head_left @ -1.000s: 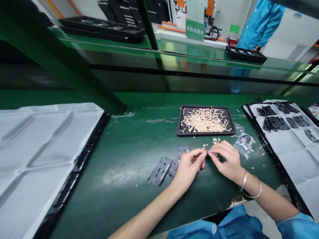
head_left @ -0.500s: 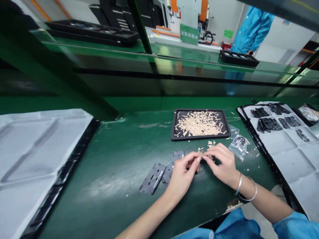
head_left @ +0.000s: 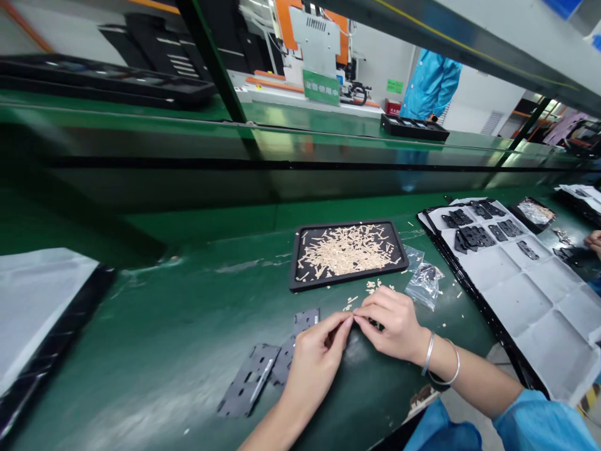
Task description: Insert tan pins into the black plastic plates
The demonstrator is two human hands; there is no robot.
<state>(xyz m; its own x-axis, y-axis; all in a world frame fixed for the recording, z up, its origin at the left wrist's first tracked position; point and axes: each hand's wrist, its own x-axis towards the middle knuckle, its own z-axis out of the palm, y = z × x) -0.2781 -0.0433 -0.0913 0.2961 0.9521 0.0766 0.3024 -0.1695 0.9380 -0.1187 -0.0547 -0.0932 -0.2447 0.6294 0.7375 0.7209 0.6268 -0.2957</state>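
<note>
My left hand (head_left: 318,351) and my right hand (head_left: 390,321) meet at their fingertips over the green bench. Both are closed in a pinch, and whatever sits between the fingertips is too small to make out. Just beyond them stands a black tray (head_left: 300,283) heaped with small beige strips (head_left: 350,250). Several loose beige bits (head_left: 373,286) lie between the tray and my right hand. Flat dark grey plates with cut-outs (head_left: 248,380) rest beside my left hand, which partly covers some of them.
Right of the tray lies a clear plastic bag (head_left: 425,285). A white-lined tray (head_left: 530,294) at right holds black parts (head_left: 474,238); another white-lined tray (head_left: 37,307) stands at left. A green post (head_left: 141,241) rises at left. A person in blue (head_left: 429,84) stands across the bench; another person's hand (head_left: 594,241) shows far right.
The view has swung right, so the bench things appear further left and lower. My hands stay pinched together at the fingertips. Another person's hand has come into view at far right.
</note>
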